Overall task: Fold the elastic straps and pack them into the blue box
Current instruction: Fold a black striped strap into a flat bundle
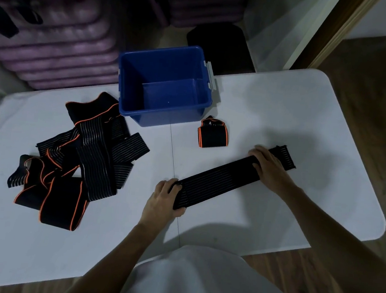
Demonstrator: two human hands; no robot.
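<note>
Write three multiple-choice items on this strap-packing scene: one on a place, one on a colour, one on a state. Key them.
1. The folded strap lies:
A. inside the box
B. on the table right of the box
C. on the pile

2. The pile of straps has edging of:
A. orange
B. green
C. white

3. The blue box is:
A. full
B. lidded
C. empty

Key: B, it sits on the white table beside the box; A, orange trim shows; C, its bare floor shows.

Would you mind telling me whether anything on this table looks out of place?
Only mildly: one folded strap lies on the table beside the blue box rather than inside it, and the box looks empty.
</note>
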